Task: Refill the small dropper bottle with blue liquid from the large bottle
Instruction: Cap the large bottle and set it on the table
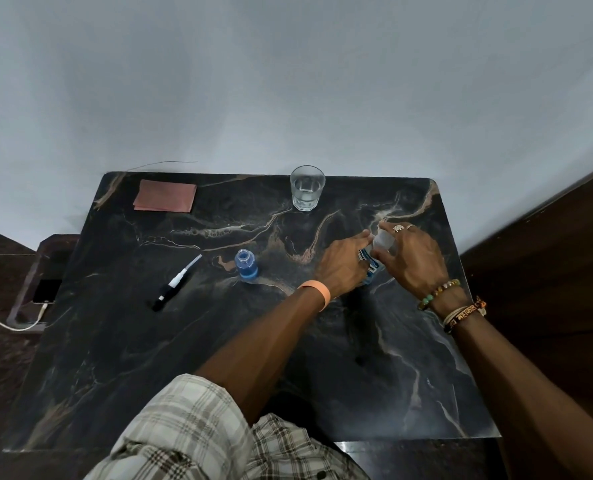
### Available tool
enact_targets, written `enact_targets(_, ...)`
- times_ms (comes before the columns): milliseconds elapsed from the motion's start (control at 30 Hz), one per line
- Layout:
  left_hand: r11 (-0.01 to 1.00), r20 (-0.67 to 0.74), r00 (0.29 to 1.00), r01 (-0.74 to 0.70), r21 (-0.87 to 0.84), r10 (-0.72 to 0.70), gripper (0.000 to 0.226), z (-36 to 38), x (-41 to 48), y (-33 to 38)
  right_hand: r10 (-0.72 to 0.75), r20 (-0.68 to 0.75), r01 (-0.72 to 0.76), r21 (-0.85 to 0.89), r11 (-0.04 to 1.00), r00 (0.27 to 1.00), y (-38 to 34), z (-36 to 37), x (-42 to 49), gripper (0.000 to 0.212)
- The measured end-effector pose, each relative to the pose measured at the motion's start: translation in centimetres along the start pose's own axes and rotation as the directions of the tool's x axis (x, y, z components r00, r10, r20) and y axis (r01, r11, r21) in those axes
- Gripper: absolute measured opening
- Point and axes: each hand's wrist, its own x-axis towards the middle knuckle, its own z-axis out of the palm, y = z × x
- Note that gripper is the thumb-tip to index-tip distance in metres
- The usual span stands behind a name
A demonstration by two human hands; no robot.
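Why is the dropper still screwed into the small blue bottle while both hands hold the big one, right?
Not quite: in the head view the dropper lies on the table, left of the open small blue bottle. Both hands, left hand and right hand, do hold the large bottle.

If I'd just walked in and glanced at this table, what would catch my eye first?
Most likely the two hands meeting right of centre on the dark marble table: the left hand grips the large bottle while the right hand is on its pale cap. Left of them stands the small dropper bottle, open and bright blue, with its dropper lying further left. At the far edge sit a glass of water and a pink cloth.
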Motion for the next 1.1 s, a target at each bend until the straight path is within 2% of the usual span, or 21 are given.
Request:
enact_targets(133,1.0,0.017,1.0,-0.013,0.016,0.013,0.053,-0.23,-0.03,0.08,-0.029,-0.039,0.029,0.003,1.0,0.999,-0.08,0.09,-0.15,0.044)
enact_targets(267,0.999,0.028,0.999,-0.024,0.044,0.023,0.052,-0.4,-0.05,0.19,-0.002,-0.018,0.002,0.004,1.0,1.0,-0.17,-0.18,0.04,0.052)
enact_targets(400,0.999,0.033,0.999,-0.039,0.034,0.038,0.054,-0.54,-0.17,0.11,-0.059,-0.062,0.059,-0.005,0.998,0.996,-0.3,-0.31,-0.15,0.04)
enact_targets(533,0.999,0.035,0.999,-0.032,0.042,0.03,0.053,-0.42,-0.06,0.13,-0.021,-0.032,0.021,0.006,1.0,0.999,-0.24,-0.38,-0.34,0.048)
enact_targets(667,0.998,0.044,0.999,-0.03,0.049,0.027,0.053,-0.54,0.13,0.01,-0.038,-0.057,0.038,-0.005,0.999,0.998,-0.2,-0.52,-0.45,0.042)
enact_targets(767,0.998,0.049,0.998,-0.027,0.053,0.024,0.052,-0.48,0.14,0.03,0.004,-0.032,-0.004,-0.019,1.0,0.999,-0.13,-0.56,-0.3,0.049)
enact_targets(900,0.998,0.054,0.998,-0.028,0.055,0.025,0.048,-0.57,0.23,0.02,-0.066,-0.042,0.066,-0.016,0.998,0.997,-0.17,-0.48,-0.41,0.043)
enact_targets(1033,0.998,0.06,0.998,-0.023,0.062,0.019,0.049,-0.57,0.24,0.07,-0.012,-0.034,0.011,-0.024,1.0,0.999,-0.34,-0.57,-0.25,0.047)
enact_targets(1100,0.997,0.066,0.998,-0.027,0.076,0.022,0.049,-0.55,0.29,0.09,-0.03,-0.017,0.03,-0.029,0.999,0.999,-0.45,-0.51,-0.31,0.048)
